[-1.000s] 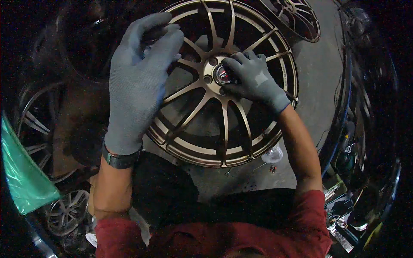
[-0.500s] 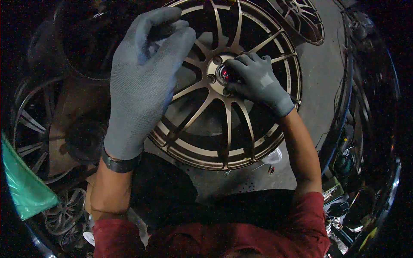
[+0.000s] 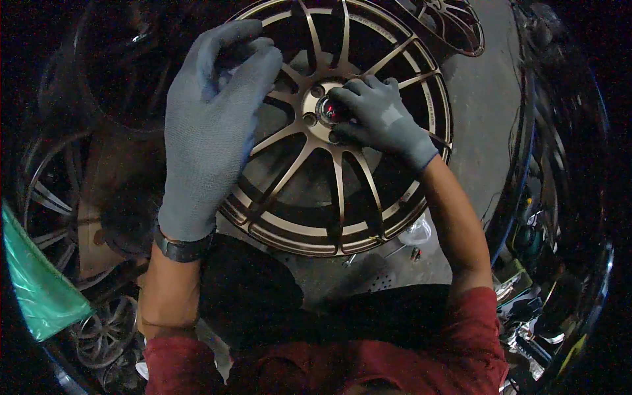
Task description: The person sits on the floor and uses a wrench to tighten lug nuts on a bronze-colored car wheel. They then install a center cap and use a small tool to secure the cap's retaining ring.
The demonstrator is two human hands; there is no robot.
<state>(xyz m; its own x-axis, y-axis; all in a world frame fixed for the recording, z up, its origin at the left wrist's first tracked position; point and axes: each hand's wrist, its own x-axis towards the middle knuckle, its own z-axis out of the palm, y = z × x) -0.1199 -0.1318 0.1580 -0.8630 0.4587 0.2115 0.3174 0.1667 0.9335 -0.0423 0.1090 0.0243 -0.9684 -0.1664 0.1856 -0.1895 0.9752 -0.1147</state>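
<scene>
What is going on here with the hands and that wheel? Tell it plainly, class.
A person in grey gloves works on a bronze multi-spoke wheel rim lying flat on the floor. The right hand has its fingertips on the red centre cap at the hub. The left hand rests over the rim's left edge, fingers curled. Other rims lie around in the dark.

Right hand (image 3: 378, 118) fingers the red centre cap (image 3: 331, 110) of a bronze wheel (image 3: 342, 191); left hand (image 3: 210, 125) grips its rim

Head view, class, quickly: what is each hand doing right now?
Left hand: gloved, fingers curled over the bronze wheel rim; grip cannot be told.
Right hand: gloved, fingertips closed on the red centre cap.
</scene>
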